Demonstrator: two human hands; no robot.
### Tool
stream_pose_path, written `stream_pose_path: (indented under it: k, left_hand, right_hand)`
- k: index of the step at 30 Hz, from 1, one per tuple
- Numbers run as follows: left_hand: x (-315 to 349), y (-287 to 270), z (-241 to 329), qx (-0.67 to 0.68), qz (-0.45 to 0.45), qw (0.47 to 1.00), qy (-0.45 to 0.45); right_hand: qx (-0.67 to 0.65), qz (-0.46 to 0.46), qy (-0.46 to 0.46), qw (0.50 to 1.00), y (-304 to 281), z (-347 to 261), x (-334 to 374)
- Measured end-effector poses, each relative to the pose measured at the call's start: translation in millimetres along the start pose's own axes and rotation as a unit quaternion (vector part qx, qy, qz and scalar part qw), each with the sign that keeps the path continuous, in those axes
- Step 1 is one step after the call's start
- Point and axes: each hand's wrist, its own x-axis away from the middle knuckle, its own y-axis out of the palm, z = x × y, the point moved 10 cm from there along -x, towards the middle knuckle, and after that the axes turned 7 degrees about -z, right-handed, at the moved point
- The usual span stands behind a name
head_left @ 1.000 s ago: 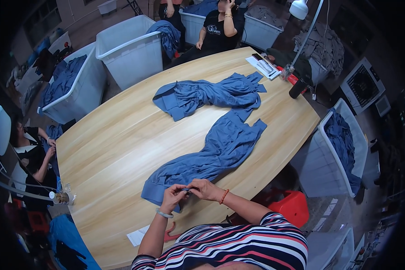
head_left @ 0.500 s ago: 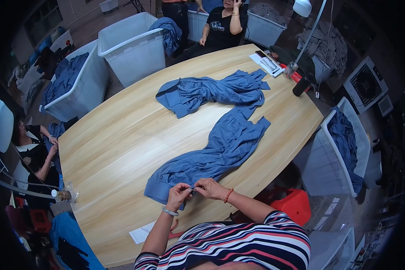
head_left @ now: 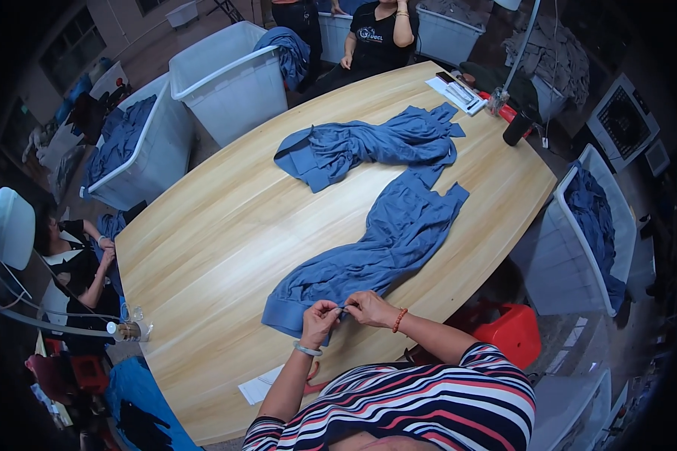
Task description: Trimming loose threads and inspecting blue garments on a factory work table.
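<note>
While the near garment lies across the worktop, its band points left.
At that band's near corner, left hand and right hand meet, fingers pinching a small piece, too tiny to identify.

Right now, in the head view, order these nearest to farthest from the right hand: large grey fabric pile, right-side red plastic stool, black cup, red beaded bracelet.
1. Red beaded bracelet: on the wrist of the right hand.
2. Red plastic stool: rightward, beside the table.
3. Black cup: on the table's far right end.
4. Grey fabric pile: beyond the table and cup.
</note>
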Motion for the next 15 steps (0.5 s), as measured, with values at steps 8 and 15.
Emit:
stream_pose_path:
  k: [8,15]
  left_hand:
    - [10.4,9.7,27.3,-0.159,0.112,0.975,0.107]
    - [16.5,8.4,32.0,-0.223,0.142,0.957,0.122]
  right_hand:
    - [0.068,0.104,0.006,0.992,-2.7,0.1,2.2]
    - [0.146,0.074,-0.065,0.984,-3.9,-23.7,-0.9]
